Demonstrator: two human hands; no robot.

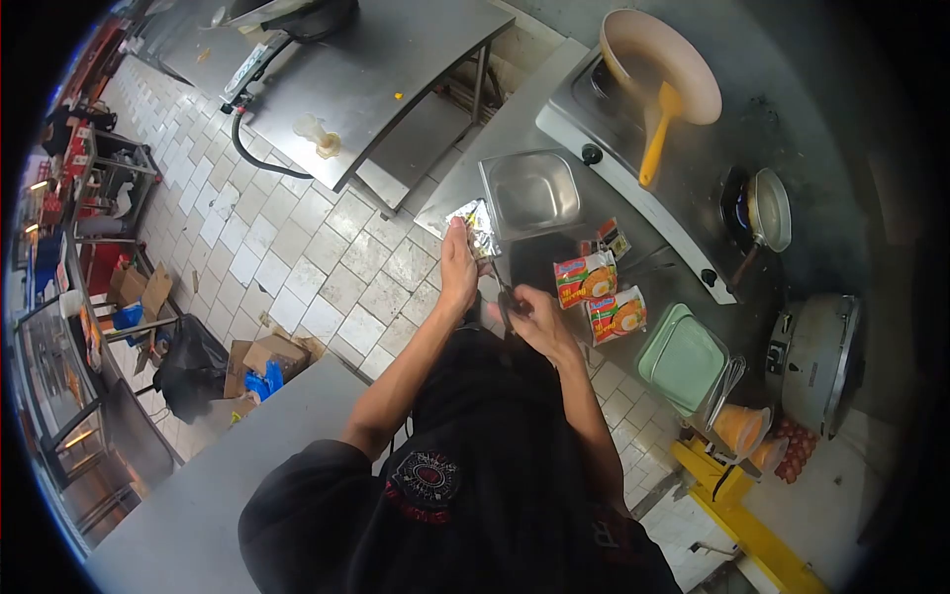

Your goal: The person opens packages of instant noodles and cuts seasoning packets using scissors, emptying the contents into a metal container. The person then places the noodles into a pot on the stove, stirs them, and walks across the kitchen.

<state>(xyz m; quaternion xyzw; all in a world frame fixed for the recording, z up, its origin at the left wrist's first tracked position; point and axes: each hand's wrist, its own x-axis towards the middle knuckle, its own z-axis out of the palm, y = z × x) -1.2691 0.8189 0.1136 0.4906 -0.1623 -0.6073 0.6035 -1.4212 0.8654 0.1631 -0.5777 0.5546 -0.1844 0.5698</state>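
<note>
The metal container serves as reference for all locations. The silver packet is at the container's left edge, on the side nearer the wearer; whether the two touch cannot be determined. The left hand grasps this packet, thumb lying along the foil. The right hand, nearer the wearer than the container, has its fingers wrapped around the handles of a dark tool, apparently scissors, with the blade end directed at the packet's lower edge. Blade contact with the foil cannot be confirmed. Primary hazard: laceration of the left fingers, caused by the blade running close to the gripping hand or by slippage on the smooth foil. Secondary hazard: spillage. The packet overhangs the work surface's left margin, so a cut made at this position could discharge any contents onto the tiled floor instead of into the container. A cut that is too deep may also release a foil scrap. To the right of the container, nearer the wearer, lie two noodle packets; the right elbow or tool could displace them if swung outward. Farther right of the container, a small pan sits over a visible burner flame; reaching across that area would present a burn hazard, caused by the unguarded flame.
</note>
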